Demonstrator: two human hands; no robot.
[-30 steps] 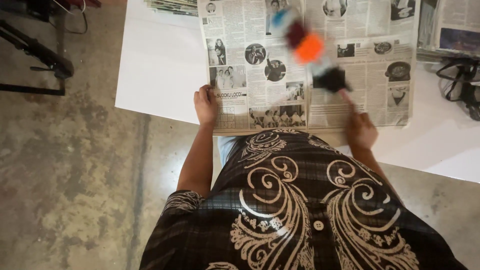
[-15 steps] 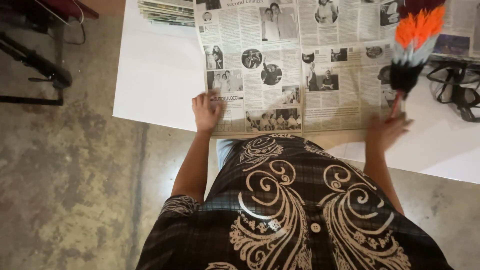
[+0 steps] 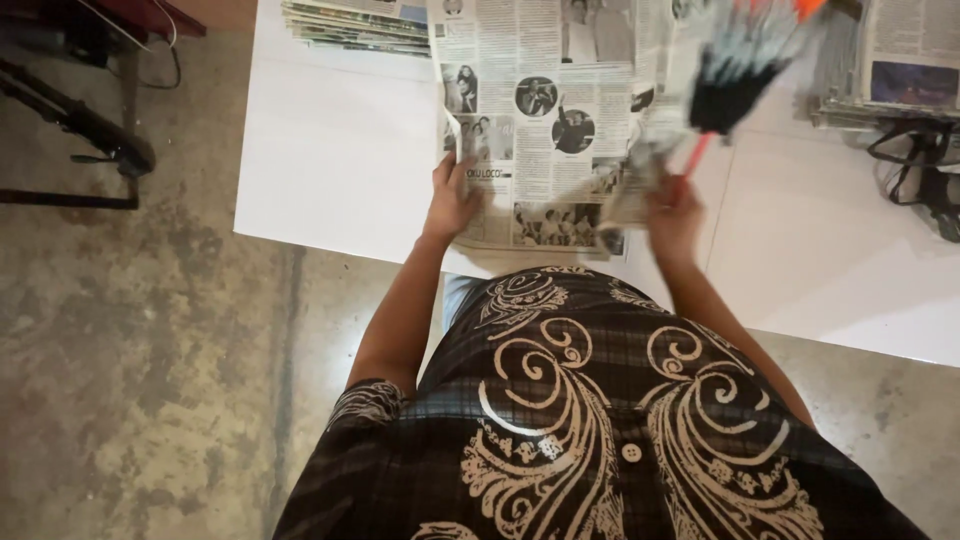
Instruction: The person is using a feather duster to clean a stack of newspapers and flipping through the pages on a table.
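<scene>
A newspaper sheet is lying at the white tabletop's near edge, its right side lifting. The left hand is pressing it flat, fingers spread; the right hand is grasping a feather duster and the sheet's edge. Newspaper stacks are sitting at the far edge.

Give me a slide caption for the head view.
Left hand pins newspaper on white table; right hand holds feather duster.

A mottled grey concrete floor spreads under a white flat-topped desk. A black metal stand with trailing cables sits on the floor at the upper left.
</scene>
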